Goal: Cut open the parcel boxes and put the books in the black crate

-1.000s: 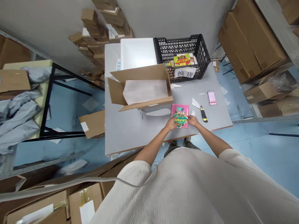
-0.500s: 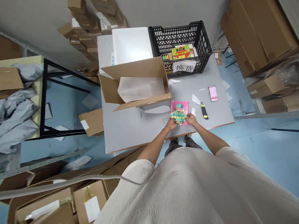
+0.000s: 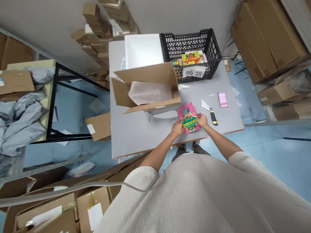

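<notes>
A pink book (image 3: 188, 117) with a green and yellow printed cover is held tilted between my two hands, over the front part of the grey table (image 3: 136, 136). My left hand (image 3: 178, 127) is closed on its left edge, low down. Gripping the opposite edge is my right hand (image 3: 201, 120). To the right of that hand lies a black and yellow utility knife (image 3: 213, 116), with a white scrap of paper (image 3: 204, 105) beside it. An open cardboard box (image 3: 148, 74) with white wrapping foam (image 3: 150, 93) inside stands left of the book.
Behind the box are a white foam bin (image 3: 143, 48) and a black crate (image 3: 190, 40) holding several books. A pink phone-like item (image 3: 222, 99) lies at the table's right. Grey parcels (image 3: 24, 119) fill a left-hand shelf; cartons (image 3: 269, 38) are stacked at right.
The pink book has turned from square-on to tilted, its top leaning left. Both hands have moved with it, the right one slightly higher on the edge. The view has shifted a little.
</notes>
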Demonstrator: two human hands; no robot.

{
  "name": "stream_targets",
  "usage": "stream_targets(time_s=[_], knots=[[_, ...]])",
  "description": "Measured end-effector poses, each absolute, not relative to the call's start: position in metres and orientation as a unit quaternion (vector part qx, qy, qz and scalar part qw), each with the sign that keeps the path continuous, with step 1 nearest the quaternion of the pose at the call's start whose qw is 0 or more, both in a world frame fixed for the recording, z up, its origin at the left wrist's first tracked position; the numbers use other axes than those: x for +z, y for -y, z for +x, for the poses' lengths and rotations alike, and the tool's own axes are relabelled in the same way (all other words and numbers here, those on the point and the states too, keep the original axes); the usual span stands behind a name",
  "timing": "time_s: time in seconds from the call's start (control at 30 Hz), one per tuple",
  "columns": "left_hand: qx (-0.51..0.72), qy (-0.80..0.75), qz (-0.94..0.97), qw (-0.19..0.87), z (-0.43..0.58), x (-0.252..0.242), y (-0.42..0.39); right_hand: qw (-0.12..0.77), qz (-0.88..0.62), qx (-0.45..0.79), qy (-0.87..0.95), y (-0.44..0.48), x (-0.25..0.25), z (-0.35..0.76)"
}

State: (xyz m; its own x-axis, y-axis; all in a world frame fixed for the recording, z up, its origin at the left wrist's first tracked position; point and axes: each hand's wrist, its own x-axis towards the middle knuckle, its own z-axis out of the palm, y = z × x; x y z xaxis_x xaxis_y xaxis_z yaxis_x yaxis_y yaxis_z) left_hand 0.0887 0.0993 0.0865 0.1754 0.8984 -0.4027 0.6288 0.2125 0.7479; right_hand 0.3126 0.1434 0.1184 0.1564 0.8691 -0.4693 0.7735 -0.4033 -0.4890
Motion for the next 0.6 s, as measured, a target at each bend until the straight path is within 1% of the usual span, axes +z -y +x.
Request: stream_targets(time_s=[0.07,0.13,0.2,0.27,0.37,0.47,0.6], knots=[[0.162,-0.608,0.655,0.418,0.094,0.107,-0.108,0.048,-0.727,0.328,0.601,-0.153,0.139,0.317],[0.177,-0.565,0.737,0.327,0.101,0.128,-0.118,0.015,-0.681,0.305,0.666,-0.163,0.161,0.320],[0.178,-0.549,0.770,0.274,0.108,0.146,-0.128,-0.020,-0.636,0.276,0.720,-0.170,0.183,0.322],[0.155,-0.565,0.766,0.266,0.112,0.158,-0.135,-0.042,-0.603,0.250,0.756,-0.174,0.202,0.321],[0.105,-0.589,0.741,0.305,0.113,0.165,-0.142,-0.047,-0.567,0.227,0.790,-0.175,0.223,0.318],[0.109,-0.596,0.714,0.352,0.112,0.161,-0.143,-0.007,-0.535,0.208,0.819,-0.173,0.232,0.316],[0.190,-0.637,0.618,0.420,0.114,0.148,-0.134,0.138,-0.551,0.171,0.805,-0.163,0.224,0.324]])
